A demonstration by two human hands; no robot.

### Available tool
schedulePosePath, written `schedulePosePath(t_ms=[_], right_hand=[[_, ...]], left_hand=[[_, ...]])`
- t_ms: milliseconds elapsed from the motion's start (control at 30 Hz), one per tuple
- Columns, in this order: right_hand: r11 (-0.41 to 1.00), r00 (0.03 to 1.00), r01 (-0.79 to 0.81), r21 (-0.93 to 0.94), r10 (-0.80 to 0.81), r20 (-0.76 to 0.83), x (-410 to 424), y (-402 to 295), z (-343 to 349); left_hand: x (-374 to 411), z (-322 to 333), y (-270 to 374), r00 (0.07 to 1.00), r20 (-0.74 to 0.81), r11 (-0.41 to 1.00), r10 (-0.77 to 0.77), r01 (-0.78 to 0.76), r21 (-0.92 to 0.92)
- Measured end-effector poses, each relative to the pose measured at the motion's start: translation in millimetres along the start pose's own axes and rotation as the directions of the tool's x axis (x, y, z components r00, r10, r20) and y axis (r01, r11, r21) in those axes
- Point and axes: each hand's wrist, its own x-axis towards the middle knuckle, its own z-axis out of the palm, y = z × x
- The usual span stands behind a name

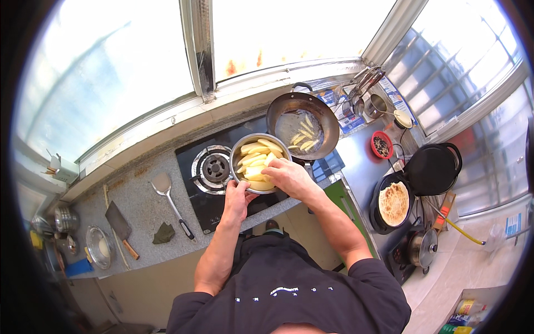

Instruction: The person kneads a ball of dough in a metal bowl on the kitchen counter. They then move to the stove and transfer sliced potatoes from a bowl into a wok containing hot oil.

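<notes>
My left hand [238, 201] grips the near left rim of a round metal bowl [288, 151], which I hold above the front of the gas hob. Pale potato wedges [255, 160] are heaped in the bowl. Over its right side my right hand [288, 177] has its fingertips closed on a potato wedge [270, 158]; the palm hides part of the pile. Just beyond, a dark wok [333, 129] sits on the right side of the hob. Several wedges [306, 132] lie apart in its shiny bottom.
Left of the bowl is a bare gas burner [216, 166]. A spatula [171, 200], dark cloth [164, 234] and cleaver [119, 223] lie on the grey counter. At right are a red bowl [391, 146], an open electric pan with flatbread [393, 203], and a lidded pot [422, 249].
</notes>
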Motion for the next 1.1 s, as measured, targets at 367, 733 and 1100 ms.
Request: schedulePosePath(t_ms=[367, 733, 1100], right_hand=[[0.989, 0.998, 0.047, 0.139, -0.042, -0.035, 0.2, 3.8, 0.5], [0.695, 0.641, -0.28, 0.663, 0.649, -0.41, 8.9, 87.3, 7.5], [0.797, 0.74, -0.442, 0.411, 0.583, -0.335, 40.8, 119.8, 54.8]], left_hand=[[-6.7, -4.8, -0.1, 1.0, -0.018, 0.999, 0.009, -0.009, -0.045], [-15.7, -9.2, 14.4, 0.996, -0.084, 0.998, 0.022, -0.028, -0.063], [-16.6, -12.9, 14.0, 0.997, -0.071, 0.998, 0.038, -0.04, -0.037]])
